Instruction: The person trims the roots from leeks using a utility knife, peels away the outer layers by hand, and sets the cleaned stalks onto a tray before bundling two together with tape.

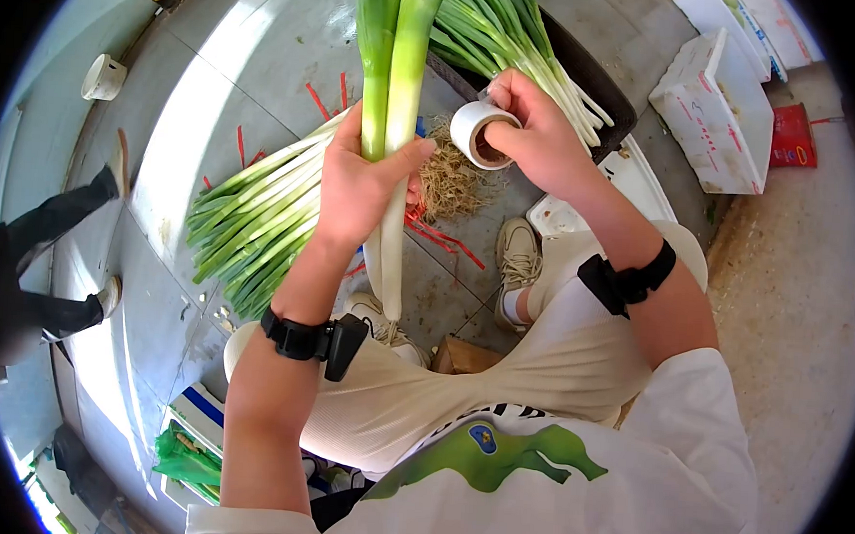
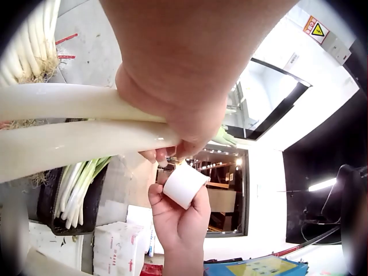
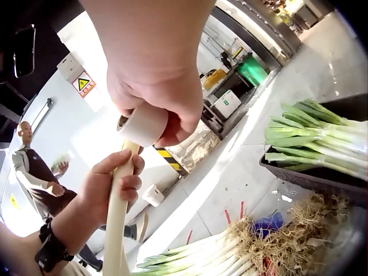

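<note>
My left hand (image 1: pixel 359 186) grips two thick green onions (image 1: pixel 405 82), their leafy ends up and white shanks hanging toward my lap. In my right hand (image 1: pixel 550 143) is a white roll of tape (image 1: pixel 466 132), with fingers and thumb pinching its ring. The roll is close beside the stalks, just right of the left hand in the head view. From the right wrist, the tape roll (image 3: pixel 145 125) overlaps the top of a pale stalk (image 3: pixel 118 213), right above the left fingers (image 3: pixel 129 190). The left wrist view shows two white shanks (image 2: pixel 86 144) running out from the left palm.
A pile of green onions (image 1: pixel 266 210) lies on the floor at left, its roots (image 1: pixel 447 176) toward the middle, with red ties (image 1: pixel 448 239). A dark crate (image 1: pixel 611 93) holds more onions. Foam boxes (image 1: pixel 716 118) stand at right. Another person (image 3: pixel 43 172) stands nearby.
</note>
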